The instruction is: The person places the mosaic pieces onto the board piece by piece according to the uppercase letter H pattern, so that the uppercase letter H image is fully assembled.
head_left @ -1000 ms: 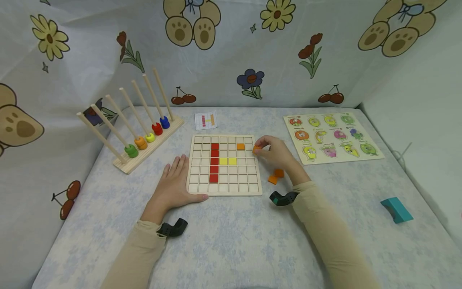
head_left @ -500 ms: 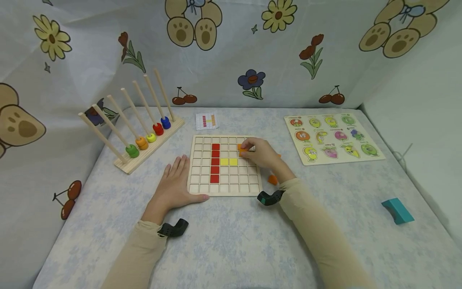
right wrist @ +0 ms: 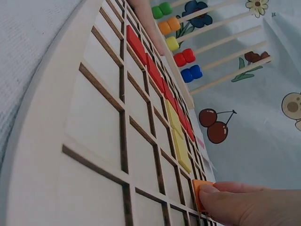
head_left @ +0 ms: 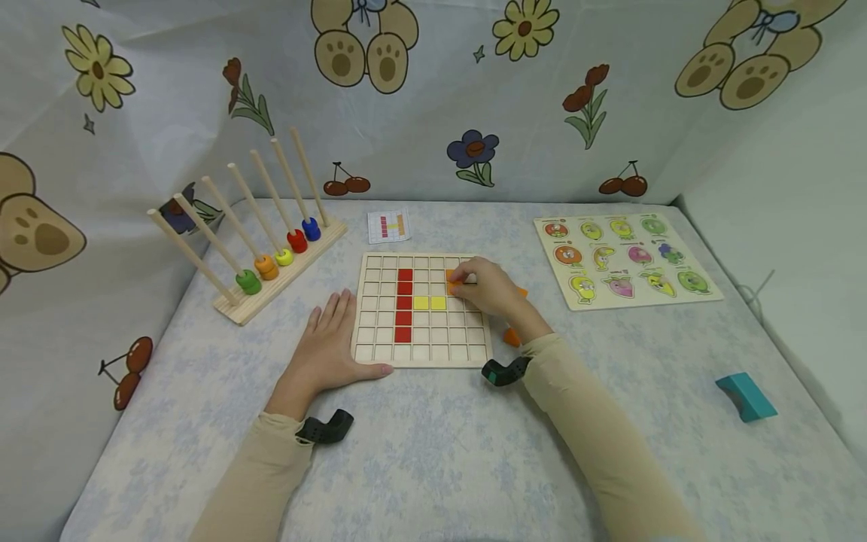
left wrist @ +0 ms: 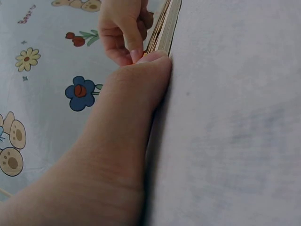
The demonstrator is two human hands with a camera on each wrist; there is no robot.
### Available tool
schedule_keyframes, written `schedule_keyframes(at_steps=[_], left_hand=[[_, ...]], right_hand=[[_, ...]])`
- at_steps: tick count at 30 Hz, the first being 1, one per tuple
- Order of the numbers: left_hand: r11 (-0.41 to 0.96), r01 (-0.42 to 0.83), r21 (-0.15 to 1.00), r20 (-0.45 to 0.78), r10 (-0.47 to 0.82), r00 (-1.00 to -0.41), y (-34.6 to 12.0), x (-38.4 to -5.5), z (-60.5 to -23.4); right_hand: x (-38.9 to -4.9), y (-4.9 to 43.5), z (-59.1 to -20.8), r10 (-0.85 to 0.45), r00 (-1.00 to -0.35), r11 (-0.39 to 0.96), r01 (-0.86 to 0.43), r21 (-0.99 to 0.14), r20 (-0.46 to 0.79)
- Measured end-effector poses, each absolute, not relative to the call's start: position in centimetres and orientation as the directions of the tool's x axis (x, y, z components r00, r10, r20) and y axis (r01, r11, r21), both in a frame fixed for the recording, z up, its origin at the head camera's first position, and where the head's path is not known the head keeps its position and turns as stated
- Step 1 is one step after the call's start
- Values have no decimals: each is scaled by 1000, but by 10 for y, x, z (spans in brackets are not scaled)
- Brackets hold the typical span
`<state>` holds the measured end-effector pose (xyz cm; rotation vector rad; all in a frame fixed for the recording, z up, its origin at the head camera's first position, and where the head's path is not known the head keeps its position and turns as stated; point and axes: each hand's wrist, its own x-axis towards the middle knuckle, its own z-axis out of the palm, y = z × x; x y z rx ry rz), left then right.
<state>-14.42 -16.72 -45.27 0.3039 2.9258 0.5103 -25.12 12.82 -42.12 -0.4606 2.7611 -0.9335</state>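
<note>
A wooden grid board (head_left: 420,352) lies on the table in the head view. It bears a column of red tiles (head_left: 404,287), two yellow tiles (head_left: 421,302) and an orange tile (head_left: 450,274) partly covered by fingers. My left hand (head_left: 325,346) rests at the board's lower left corner, fingers spread and straight. Over the upper right cells, my right hand (head_left: 494,290) pinches another orange tile (right wrist: 197,189) between thumb and finger, right at the grid in the right wrist view. Loose orange tiles (head_left: 511,337) show partly beside the right wrist.
Behind the board lies a small pattern card (head_left: 388,226). A wooden peg rack (head_left: 244,310) with coloured beads stands at the back left. The fruit puzzle board (head_left: 612,297) is at the back right, and a teal arched block (head_left: 748,395) sits far right.
My right hand has moved left from the board's right edge onto the grid with the orange tile, then stayed nearly still. The left hand has kept its place.
</note>
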Motion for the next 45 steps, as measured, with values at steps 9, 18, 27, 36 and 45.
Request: schedule_keyframes(at_steps=[9, 18, 27, 36, 45], left_hand=[[923, 177, 342, -111, 227, -968, -168, -145, -453], [926, 173, 337, -117, 223, -968, -167, -145, -453], [923, 166, 347, -119, 219, -968, -167, -144, -450], [930, 153, 335, -127, 205, -970, -169, -145, -454], [924, 159, 347, -125, 214, -969, -168, -143, -452]], right_hand=[[-248, 131, -422, -346, -934, 771, -230, -594, -89], [-243, 148, -414, -333, -942, 748, -237, -620, -42], [-242, 186, -415, -250, -967, 769, -163, -617, -56], [-243, 222, -422, -172, -983, 776, -100, -623, -57], [-240, 232, -427, -164, -984, 780, -91, -619, -63]])
